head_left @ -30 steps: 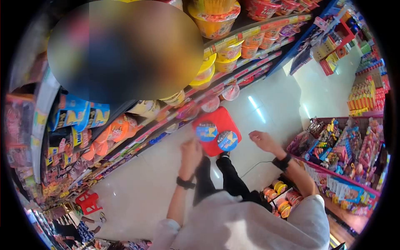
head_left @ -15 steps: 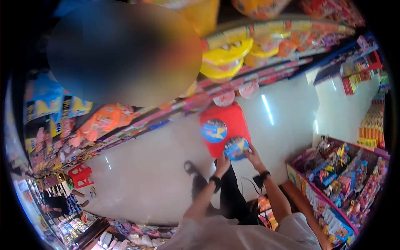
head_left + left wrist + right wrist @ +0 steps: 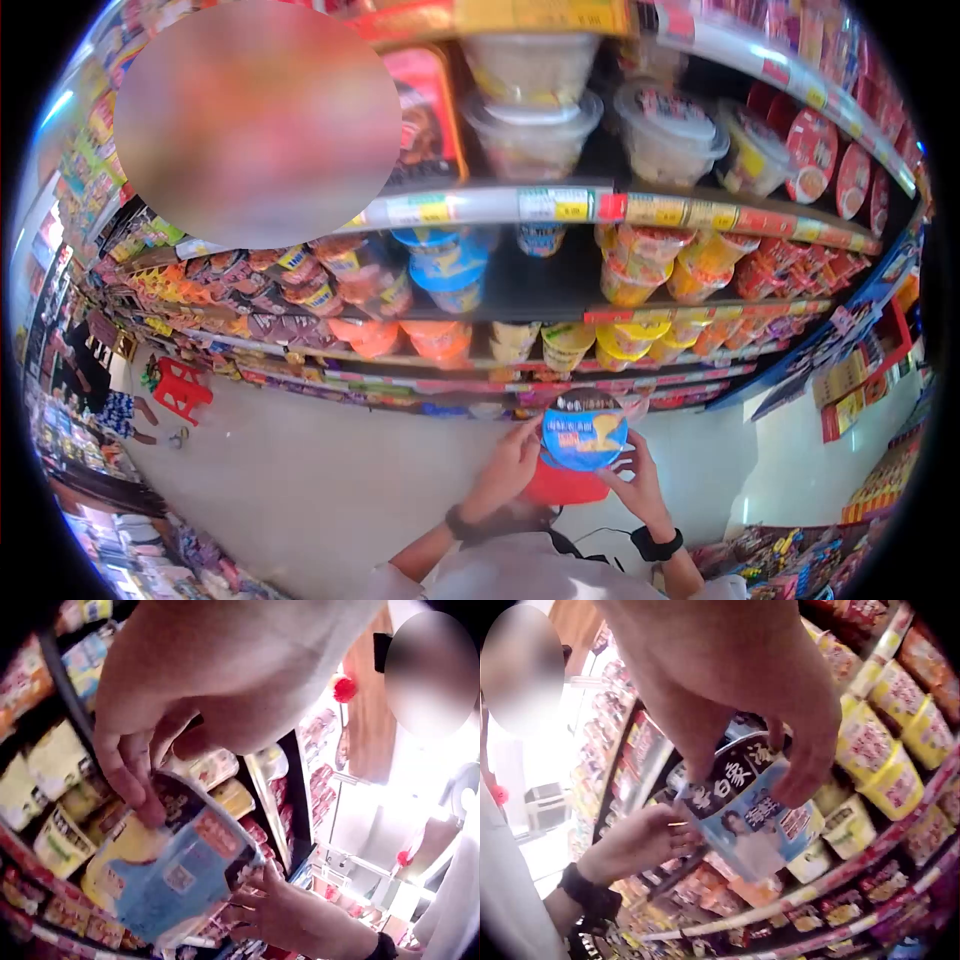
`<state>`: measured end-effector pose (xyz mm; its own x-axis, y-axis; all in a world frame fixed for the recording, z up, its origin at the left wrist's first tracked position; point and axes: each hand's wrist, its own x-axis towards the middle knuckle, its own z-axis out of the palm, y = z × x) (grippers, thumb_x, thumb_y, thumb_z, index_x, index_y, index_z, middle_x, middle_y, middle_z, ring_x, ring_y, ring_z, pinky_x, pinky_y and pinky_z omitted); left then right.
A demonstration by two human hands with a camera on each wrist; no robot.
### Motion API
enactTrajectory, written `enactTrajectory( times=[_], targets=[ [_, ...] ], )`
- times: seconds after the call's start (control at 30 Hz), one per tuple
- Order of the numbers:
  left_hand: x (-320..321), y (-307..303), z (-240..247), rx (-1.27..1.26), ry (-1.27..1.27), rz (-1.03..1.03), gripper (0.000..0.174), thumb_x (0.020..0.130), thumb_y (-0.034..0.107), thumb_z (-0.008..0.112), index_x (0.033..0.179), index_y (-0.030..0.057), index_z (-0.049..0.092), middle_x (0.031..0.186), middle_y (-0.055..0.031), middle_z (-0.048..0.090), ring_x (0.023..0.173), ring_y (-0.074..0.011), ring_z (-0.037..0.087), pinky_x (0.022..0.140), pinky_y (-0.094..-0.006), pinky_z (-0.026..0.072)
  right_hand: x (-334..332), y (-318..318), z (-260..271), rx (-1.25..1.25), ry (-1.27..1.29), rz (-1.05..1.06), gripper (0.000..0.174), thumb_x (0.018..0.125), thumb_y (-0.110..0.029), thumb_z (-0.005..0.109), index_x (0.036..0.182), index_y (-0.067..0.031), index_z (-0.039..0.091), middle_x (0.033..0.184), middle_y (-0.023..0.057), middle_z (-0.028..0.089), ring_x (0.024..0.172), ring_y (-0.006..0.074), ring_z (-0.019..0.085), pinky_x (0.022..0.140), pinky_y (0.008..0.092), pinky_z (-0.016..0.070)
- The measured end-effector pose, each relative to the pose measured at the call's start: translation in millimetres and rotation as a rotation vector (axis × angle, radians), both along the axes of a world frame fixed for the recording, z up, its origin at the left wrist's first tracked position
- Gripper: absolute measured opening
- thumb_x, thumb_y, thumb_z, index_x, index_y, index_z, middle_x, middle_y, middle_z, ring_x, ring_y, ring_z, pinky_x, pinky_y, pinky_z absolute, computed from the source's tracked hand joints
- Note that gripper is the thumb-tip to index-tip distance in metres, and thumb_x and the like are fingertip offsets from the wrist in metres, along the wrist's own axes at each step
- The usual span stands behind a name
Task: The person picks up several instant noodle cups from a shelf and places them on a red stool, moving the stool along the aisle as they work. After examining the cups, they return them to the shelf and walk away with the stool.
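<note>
Both hands hold a blue instant noodle cup (image 3: 583,433) by its sides, its printed lid facing up in the head view. My left hand (image 3: 510,468) grips the left edge; my right hand (image 3: 642,485) has thumb and fingers at the right edge. Fingers (image 3: 152,811) of the left hand curl over the rim in the left wrist view. Blue and black printing with a picture of a person covers the cup's side in the right wrist view, where the right fingers (image 3: 795,784) bend over its top. Beneath the cup is a red stool (image 3: 565,487), partly hidden.
Ahead runs a long shelf unit with price rails (image 3: 560,205), stocked with several noodle cups and bowls. Similar blue cups (image 3: 447,275) stand on a middle shelf. A second red stool (image 3: 182,388) is on the floor at left, near another person. A toy bin (image 3: 775,560) lies right.
The hands were apart above the red stool, then took hold of the nearer noodle cup. Now they hold it higher, towards the shelves, and the head view has tilted up.
</note>
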<state>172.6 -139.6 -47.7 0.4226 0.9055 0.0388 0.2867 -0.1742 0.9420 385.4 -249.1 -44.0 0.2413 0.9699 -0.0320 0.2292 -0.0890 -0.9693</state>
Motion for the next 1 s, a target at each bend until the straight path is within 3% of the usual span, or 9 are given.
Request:
enactTrajectory(
  times=[0.3, 0.37, 0.47, 0.63, 0.7, 0.73, 0.77, 0.87, 1.0],
  targets=[
    [-0.8, 134.2, 46.5, 0.327, -0.234, 0.120, 0.047, 0.096, 0.009, 0.045, 0.140, -0.0051, 0.038, 0.127, -0.0282, 0.053, 0.117, -0.0408, 0.052, 0.099, -0.0430, 0.0409, -37.4, 171.0, 68.0, 0.282, -0.141, -0.005, 0.074, 0.091, -0.012, 0.066, 0.151, -0.0064, 0.023, 0.123, 0.0066, 0.057, 0.102, 0.0112, 0.057, 0.085, 0.0277, 0.0489],
    [10.5, 167.4, 31.0, 0.529, -0.215, 0.193, 0.054, 0.096, 0.011, 0.048, 0.143, -0.0074, 0.031, 0.110, -0.0203, 0.058, 0.088, -0.0255, 0.060, 0.080, -0.0358, 0.0487, -38.1, 205.7, 66.3, 0.314, -0.027, 0.032, 0.073, 0.092, -0.013, 0.065, 0.151, -0.0081, 0.023, 0.119, 0.0054, 0.058, 0.100, 0.0106, 0.057, 0.084, 0.0276, 0.0488],
    [22.7, 199.8, 6.6, 0.486, -0.224, 0.205, 0.059, 0.095, 0.011, 0.049, 0.145, -0.0084, 0.025, 0.108, -0.0210, 0.058, 0.085, -0.0257, 0.060, 0.077, -0.0362, 0.0494, -24.5, 250.2, 35.3, 0.225, 0.114, 0.055, 0.072, 0.092, -0.014, 0.064, 0.152, -0.0106, 0.024, 0.117, 0.0034, 0.059, 0.097, 0.0100, 0.056, 0.083, 0.0268, 0.0483],
    [22.0, 208.7, 6.4, 0.218, -0.197, 0.107, 0.061, 0.093, 0.011, 0.049, 0.145, -0.0087, 0.023, 0.122, -0.0282, 0.053, 0.104, -0.0362, 0.056, 0.091, -0.0403, 0.0446, -30.1, 267.1, 43.7, 0.181, 0.194, 0.013, 0.067, 0.091, -0.018, 0.064, 0.148, -0.0105, 0.030, 0.105, 0.0026, 0.060, 0.074, 0.0060, 0.051, 0.061, 0.0225, 0.0447],
    [24.3, 214.4, -3.3, 0.270, -0.189, 0.067, 0.061, 0.093, 0.011, 0.049, 0.145, -0.0077, 0.024, 0.125, -0.0295, 0.051, 0.106, -0.0389, 0.056, 0.095, -0.0427, 0.0444, -20.0, 284.6, 7.0, 0.300, 0.136, 0.091, 0.062, 0.098, -0.025, 0.056, 0.150, -0.0072, 0.026, 0.128, 0.0064, 0.055, 0.107, 0.0154, 0.055, 0.092, 0.0323, 0.0474],
    [27.6, 220.6, -16.9, 0.422, -0.180, 0.089, 0.061, 0.093, 0.010, 0.049, 0.146, -0.0063, 0.023, 0.121, -0.0272, 0.053, 0.099, -0.0362, 0.059, 0.091, -0.0433, 0.0464, -29.1, 275.2, 23.1, 0.385, -0.167, -0.036, 0.054, 0.097, -0.022, 0.058, 0.143, -0.0041, 0.035, 0.120, 0.0077, 0.058, 0.094, 0.0129, 0.057, 0.082, 0.0313, 0.0516],
    [24.0, 208.0, 13.7, 0.241, -0.267, 0.038, 0.062, 0.092, 0.007, 0.050, 0.146, -0.0065, 0.021, 0.116, -0.0234, 0.056, 0.092, -0.0310, 0.061, 0.084, -0.0410, 0.0489, -36.7, 268.8, 38.7, 0.413, -0.026, 0.032, 0.057, 0.097, -0.021, 0.056, 0.146, -0.0042, 0.032, 0.129, 0.0106, 0.054, 0.108, 0.0158, 0.054, 0.089, 0.0331, 0.0493],
    [24.9, 206.8, 2.5, 0.183, -0.313, 0.003, 0.068, 0.093, 0.004, 0.049, 0.150, -0.0049, 0.012, 0.114, -0.0250, 0.056, 0.094, -0.0294, 0.060, 0.084, -0.0373, 0.0489, -21.0, 303.2, -46.8, 0.516, -0.112, -0.135, 0.070, 0.098, -0.033, 0.056, 0.149, 0.0020, 0.023, 0.135, 0.0172, 0.048, 0.113, 0.0193, 0.050, 0.093, 0.0306, 0.0467],
    [15.5, 174.2, -0.5, 0.237, -0.338, 0.018, 0.062, 0.098, 0.009, 0.044, 0.152, -0.0004, 0.015, 0.111, -0.0198, 0.061, 0.096, -0.0264, 0.061, 0.088, -0.0362, 0.0462, -61.2, 213.0, 54.5, 0.218, -0.163, -0.182, 0.065, 0.098, -0.039, 0.052, 0.142, 0.0045, 0.033, 0.130, 0.0252, 0.052, 0.101, 0.0284, 0.062, 0.086, 0.0370, 0.0494]
  ],
)
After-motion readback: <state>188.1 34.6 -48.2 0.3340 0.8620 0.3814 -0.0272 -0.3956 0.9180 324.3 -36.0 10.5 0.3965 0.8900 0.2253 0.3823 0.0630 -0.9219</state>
